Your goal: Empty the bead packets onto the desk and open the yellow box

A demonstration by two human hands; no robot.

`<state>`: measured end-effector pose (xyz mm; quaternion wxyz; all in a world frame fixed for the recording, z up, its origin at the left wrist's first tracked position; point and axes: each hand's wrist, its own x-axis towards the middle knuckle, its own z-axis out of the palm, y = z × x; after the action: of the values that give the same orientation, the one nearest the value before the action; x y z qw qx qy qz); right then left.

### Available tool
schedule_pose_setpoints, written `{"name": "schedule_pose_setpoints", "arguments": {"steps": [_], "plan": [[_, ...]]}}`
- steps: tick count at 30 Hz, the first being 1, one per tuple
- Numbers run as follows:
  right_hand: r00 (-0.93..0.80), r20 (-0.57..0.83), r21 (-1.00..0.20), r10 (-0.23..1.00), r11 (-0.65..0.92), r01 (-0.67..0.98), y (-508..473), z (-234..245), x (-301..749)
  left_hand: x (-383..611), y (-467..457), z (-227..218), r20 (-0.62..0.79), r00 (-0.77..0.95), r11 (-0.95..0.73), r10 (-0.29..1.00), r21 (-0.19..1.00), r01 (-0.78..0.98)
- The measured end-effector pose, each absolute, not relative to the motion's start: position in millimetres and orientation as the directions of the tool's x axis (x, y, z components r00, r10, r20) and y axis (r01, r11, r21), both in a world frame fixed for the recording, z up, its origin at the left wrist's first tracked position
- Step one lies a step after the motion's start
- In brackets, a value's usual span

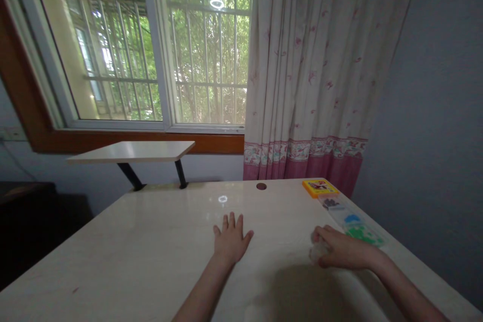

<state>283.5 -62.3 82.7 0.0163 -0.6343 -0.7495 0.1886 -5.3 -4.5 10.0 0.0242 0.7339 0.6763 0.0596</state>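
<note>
My left hand (pixel 230 242) lies flat on the pale desk (pixel 162 241) with its fingers spread, and holds nothing. Further right, my right hand (pixel 345 249) is closed on a small pale, see-through thing (pixel 317 252). Its kind is hard to make out, since the fingers cover part of it and the picture is blurred there. Just beyond the right hand lies a clear plastic tray (pixel 342 214). In its compartments are green pieces (pixel 364 234), blue pieces (pixel 352 218) and dark pieces (pixel 331 203).
An orange-yellow box (pixel 320 188) with a printed picture sits at the desk's far right corner. A small raised shelf (pixel 132 151) on black legs stands at the back left. Behind the desk are a round cable hole (pixel 261 186) in its top, a barred window and a curtain (pixel 309 70).
</note>
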Motion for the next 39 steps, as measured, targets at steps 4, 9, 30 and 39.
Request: {"name": "schedule_pose_setpoints", "arguments": {"steps": [4,9,30,39], "plan": [[-0.468,-0.213,-0.505,0.858,0.313,0.804,-23.4,91.1,231.0,-23.4,-6.0,21.1,-0.042,0.197,-0.188,0.979,0.164,0.968],[-0.509,-0.203,-0.823,0.836,0.136,0.551,39.7,77.8,156.9,-62.0,-4.1,36.1,-0.072,0.445,-0.389,0.893,0.375,0.841],[-0.517,0.074,-0.953,0.853,0.214,0.216,70.9,28.5,10.5,-142.9,25.2,16.3,0.309,-0.195,-0.257,0.931,0.934,0.25],[-0.497,0.237,-0.794,0.834,0.462,0.396,61.8,34.5,11.5,-135.8,22.4,8.6,0.361,-0.089,-0.312,0.928,0.887,0.341]]}}
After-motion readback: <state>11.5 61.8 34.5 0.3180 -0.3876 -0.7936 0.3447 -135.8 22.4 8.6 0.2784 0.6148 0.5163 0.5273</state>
